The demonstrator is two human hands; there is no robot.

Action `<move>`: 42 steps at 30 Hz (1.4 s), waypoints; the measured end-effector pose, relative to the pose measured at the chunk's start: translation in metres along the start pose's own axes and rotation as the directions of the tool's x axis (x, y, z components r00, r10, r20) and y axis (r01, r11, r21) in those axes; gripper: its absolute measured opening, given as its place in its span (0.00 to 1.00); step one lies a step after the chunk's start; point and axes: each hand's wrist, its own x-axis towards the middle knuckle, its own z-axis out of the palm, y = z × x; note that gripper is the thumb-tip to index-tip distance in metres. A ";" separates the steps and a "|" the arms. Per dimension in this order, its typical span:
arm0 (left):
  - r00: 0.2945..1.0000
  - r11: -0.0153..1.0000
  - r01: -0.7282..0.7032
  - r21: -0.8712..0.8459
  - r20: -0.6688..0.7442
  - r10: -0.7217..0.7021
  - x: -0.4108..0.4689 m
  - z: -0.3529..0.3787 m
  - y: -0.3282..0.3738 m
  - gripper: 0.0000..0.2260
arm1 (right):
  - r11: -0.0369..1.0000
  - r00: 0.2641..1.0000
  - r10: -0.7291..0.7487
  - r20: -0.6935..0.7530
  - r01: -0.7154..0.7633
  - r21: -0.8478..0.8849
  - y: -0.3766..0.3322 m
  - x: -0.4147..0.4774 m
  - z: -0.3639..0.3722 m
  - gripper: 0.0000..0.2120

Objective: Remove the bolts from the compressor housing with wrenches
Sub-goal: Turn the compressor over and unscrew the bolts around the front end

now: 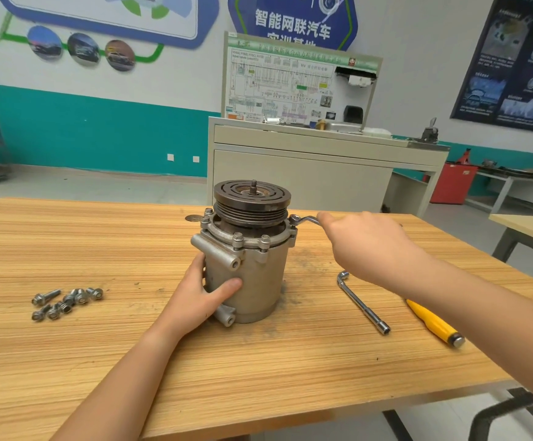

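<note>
The compressor housing (252, 281) stood upright at the centre of the wooden table (99, 243). The left hand (201, 300) clasped its side; the right hand (364, 243) gripped a ring wrench (305, 220) seated on a flange bolt. Loose bolts (64, 302) lay to the left. An L-shaped socket wrench (362, 302) and a yellow-handled tool (434, 323) lay to the right. The fist hid the ring wrench's shank.

Compressor housing (252, 281): grey cast metal, upright on the desk (99, 249), dark grooved pulley (252, 198) on top. Flange bolts (237, 238) seated around upper rim. Ring wrench (305, 220) engaged at right flange. Removed bolts (64, 302) clustered at left. L-shaped socket wrench (362, 302) lying flat at right.
</note>
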 end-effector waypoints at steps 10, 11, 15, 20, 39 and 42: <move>1.000 1.000 -0.002 0.006 0.005 0.002 0.000 -0.001 0.001 0.22 | 0.974 0.976 -0.154 0.153 0.176 -0.140 0.009 0.015 -0.017 0.14; 1.000 1.000 -0.001 0.001 0.008 0.001 0.000 -0.001 0.000 0.21 | 0.973 0.969 -0.178 0.173 0.200 -0.117 0.013 0.016 -0.018 0.15; 1.000 1.000 -0.003 0.009 0.004 0.003 0.001 -0.002 -0.001 0.23 | 0.960 0.961 -0.227 0.160 0.248 -0.127 0.021 0.022 -0.013 0.17; 1.000 1.000 -0.011 0.004 0.011 0.011 0.003 -0.002 -0.003 0.23 | 0.938 0.956 -0.217 0.199 0.260 -0.230 0.028 0.027 -0.002 0.22; 1.000 1.000 -0.008 0.004 0.015 0.008 0.002 -0.001 -0.002 0.24 | 0.846 0.944 0.001 -0.330 0.176 0.503 0.010 0.085 0.068 0.16; 1.000 1.000 -0.016 -0.006 0.022 0.016 0.001 -0.001 0.000 0.24 | 0.808 0.911 0.114 -0.396 0.147 0.571 0.025 0.055 0.061 0.13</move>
